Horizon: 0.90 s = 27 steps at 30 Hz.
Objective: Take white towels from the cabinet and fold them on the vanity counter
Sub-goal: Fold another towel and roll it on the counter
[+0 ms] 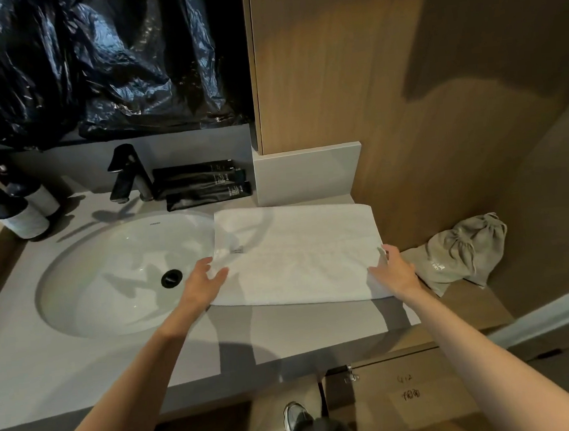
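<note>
towel: white, flat on tabletop just right of sink, left edge at sink rim; wide rectangle, looks folded over once, small tag showing on sink side.
left hand: palm down, fingers spread and relaxed, resting on towel end nearest sink; nothing clasped.
right hand: on towel end farthest from sink, thumb on top, fingertips at edge; pinching or just touching, cannot tell.
step: judged mid-fold, both short ends under the hands; next fold probably far end brought over toward sink.
progress: one towel out and partly folded; no finished stack seen.
handling: soft terry, light, limp, no stiffness; sags if lifted at one point; not slippery, not fragile; likely to drag on tabletop rather than slide.
where to hold: two corners of one short end, thumb on top, fingers under; lift both together, lay over, smooth with flat palm.
risk: end by sink could droop into basin; uneven corners give a skewed fold.
faucet: black, behind sink.
tubes: three black, behind sink to right.
bottles: two pump bottles, back left of sink.
bag: grey drawstring, far right of sink on lower wood ledge.
plastic: black sheet on wall above sink.
cabinet: wood front below, right of sink; handwriting on it, illegible.
</note>
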Each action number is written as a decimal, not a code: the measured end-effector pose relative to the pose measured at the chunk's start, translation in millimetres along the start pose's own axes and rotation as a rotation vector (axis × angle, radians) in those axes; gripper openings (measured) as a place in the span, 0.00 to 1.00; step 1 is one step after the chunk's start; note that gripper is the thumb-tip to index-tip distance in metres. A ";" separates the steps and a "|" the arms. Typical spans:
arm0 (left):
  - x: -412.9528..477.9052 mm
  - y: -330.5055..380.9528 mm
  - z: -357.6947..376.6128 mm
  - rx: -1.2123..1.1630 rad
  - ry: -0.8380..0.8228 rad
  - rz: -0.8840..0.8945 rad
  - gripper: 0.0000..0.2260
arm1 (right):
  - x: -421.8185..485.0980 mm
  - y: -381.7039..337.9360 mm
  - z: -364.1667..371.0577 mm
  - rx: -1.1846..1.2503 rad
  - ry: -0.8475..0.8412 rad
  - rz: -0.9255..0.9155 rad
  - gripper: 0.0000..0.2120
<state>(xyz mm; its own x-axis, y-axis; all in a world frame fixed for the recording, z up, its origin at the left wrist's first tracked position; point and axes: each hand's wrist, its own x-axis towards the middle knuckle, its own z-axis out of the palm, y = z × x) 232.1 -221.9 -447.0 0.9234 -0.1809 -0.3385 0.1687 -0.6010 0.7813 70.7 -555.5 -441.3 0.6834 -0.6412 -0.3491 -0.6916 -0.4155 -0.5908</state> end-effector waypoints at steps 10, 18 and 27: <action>51.7 10.5 9.5 0.878 -0.223 0.350 0.32 | 30.7 -26.8 -5.3 -0.611 -0.274 -0.342 0.44; 57.7 28.8 4.4 0.948 -0.177 0.491 0.25 | 39.3 -41.1 -6.2 -0.859 -0.155 -0.523 0.30; 12.2 27.7 -19.8 0.597 -0.005 0.584 0.07 | -8.1 -31.8 -33.6 -0.702 0.081 -0.584 0.09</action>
<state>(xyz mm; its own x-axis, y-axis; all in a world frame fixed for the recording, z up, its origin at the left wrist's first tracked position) 254.9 -225.3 -419.2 0.8040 -0.5938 0.0316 -0.5490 -0.7208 0.4230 79.3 -558.8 -395.2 0.9690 -0.2381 -0.0661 -0.2426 -0.9675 -0.0709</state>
